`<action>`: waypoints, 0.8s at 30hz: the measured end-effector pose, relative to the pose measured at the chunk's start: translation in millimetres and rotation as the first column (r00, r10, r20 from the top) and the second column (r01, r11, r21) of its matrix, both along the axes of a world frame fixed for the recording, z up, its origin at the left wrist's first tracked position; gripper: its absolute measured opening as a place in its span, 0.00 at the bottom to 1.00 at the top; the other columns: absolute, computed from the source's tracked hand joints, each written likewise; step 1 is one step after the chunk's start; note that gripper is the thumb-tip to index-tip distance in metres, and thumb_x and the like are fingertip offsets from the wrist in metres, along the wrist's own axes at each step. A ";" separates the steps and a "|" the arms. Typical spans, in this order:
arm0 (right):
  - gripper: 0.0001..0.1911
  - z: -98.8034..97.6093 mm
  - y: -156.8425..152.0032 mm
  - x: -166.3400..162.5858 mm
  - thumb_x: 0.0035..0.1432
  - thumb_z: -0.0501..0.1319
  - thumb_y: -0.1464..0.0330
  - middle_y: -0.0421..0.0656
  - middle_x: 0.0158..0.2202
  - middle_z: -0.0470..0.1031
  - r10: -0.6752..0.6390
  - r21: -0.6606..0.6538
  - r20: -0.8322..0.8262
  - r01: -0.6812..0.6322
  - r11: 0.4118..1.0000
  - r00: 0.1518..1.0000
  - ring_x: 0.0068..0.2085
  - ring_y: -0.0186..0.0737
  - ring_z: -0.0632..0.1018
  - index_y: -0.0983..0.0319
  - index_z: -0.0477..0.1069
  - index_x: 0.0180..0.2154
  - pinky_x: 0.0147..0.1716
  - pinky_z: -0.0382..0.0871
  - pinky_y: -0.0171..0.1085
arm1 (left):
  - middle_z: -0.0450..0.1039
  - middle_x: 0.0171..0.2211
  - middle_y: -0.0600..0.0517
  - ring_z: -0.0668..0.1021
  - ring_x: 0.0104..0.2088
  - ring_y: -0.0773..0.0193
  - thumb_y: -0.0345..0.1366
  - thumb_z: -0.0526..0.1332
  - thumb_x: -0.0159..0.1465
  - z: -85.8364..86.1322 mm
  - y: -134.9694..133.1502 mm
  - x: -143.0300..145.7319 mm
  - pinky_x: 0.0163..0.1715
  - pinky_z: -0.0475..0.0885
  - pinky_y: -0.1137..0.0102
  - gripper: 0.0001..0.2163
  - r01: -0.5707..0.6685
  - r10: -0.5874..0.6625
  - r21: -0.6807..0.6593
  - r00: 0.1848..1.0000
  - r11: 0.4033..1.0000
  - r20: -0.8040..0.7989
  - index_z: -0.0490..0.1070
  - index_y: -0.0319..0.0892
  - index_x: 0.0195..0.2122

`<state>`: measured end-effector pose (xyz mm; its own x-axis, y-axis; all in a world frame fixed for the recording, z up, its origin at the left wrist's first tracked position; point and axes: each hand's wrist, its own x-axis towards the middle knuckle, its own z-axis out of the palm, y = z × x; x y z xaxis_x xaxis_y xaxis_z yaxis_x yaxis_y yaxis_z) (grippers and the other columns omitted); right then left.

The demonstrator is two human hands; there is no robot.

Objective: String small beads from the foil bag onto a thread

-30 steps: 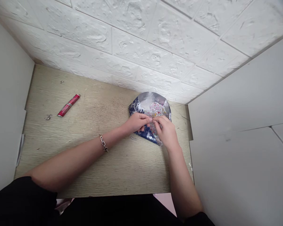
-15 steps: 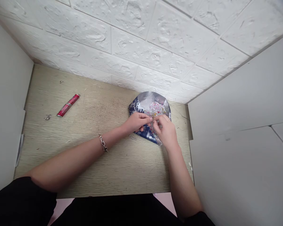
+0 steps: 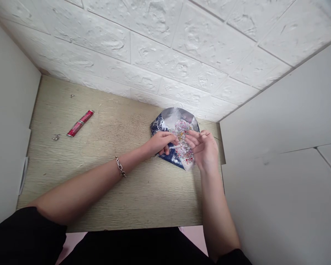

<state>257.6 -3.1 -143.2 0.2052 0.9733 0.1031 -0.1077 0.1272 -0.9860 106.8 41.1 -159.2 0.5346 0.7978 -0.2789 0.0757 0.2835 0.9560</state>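
A dark blue pouch with silver print and a silvery lining [image 3: 156, 126] lies opened flat near the wall. Small beads [image 3: 183, 149] in white, pink, red and yellow are heaped on it. Over the left part of the heap, my left hand [image 3: 160, 142] has its thumb and forefinger pinched together; what they hold is too small to make out. A few pale beads show just below those fingertips. At the right edge of the pouch, my right hand [image 3: 205, 150] is turned palm up with its fingers loosely apart, and I see nothing held in it.
A red tube-shaped packet [image 3: 80, 123] lies at the left of the wooden table [image 3: 107, 198]. Small shiny metal pieces [image 3: 56, 137] rest near it. A white brick-patterned wall [image 3: 146, 55] stands behind, with white panels [image 3: 276, 176] at both sides.
My right hand has drawn away from my left fingertips to the right, turned palm up and opened its fingers. More of the beads show between the hands. The left hand has stayed almost still.
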 end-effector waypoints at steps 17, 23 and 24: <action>0.05 56.1 -7.6 -9.9 0.54 0.54 0.65 0.31 0.19 0.55 -0.125 0.379 0.205 0.039 0.925 0.971 0.20 0.28 0.65 0.57 0.57 0.30 0.40 0.68 0.43 | 0.74 0.30 0.45 0.76 0.23 0.69 0.45 0.51 0.58 -3.6 0.8 -1.1 0.19 0.65 0.77 0.18 0.050 -0.020 -0.153 0.981 0.987 0.195 0.70 0.34 0.34; 0.05 82.5 -8.0 -14.3 0.55 0.54 0.66 0.30 0.19 0.56 -0.143 0.460 0.235 0.019 0.888 0.961 0.19 0.25 0.64 0.58 0.57 0.30 0.40 0.68 0.41 | 0.75 0.27 0.45 0.75 0.23 0.70 0.51 0.48 0.59 -2.2 -0.2 -4.0 0.21 0.64 0.76 0.24 0.072 -0.044 -0.100 0.964 0.992 0.262 0.72 0.33 0.32; 0.04 85.2 -7.6 -13.7 0.55 0.53 0.66 0.30 0.19 0.55 -0.153 0.466 0.228 0.030 0.884 0.962 0.18 0.25 0.63 0.57 0.57 0.30 0.38 0.68 0.40 | 0.74 0.26 0.46 0.74 0.21 0.71 0.51 0.47 0.59 -1.2 -0.1 -4.4 0.21 0.64 0.76 0.25 0.083 -0.057 -0.092 0.965 0.992 0.257 0.72 0.33 0.32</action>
<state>243.8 -10.6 -58.0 0.1986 0.7835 0.5887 0.1692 0.5643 -0.8081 102.4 41.0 -160.4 0.6513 0.7308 -0.2042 -0.1421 0.3818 0.9132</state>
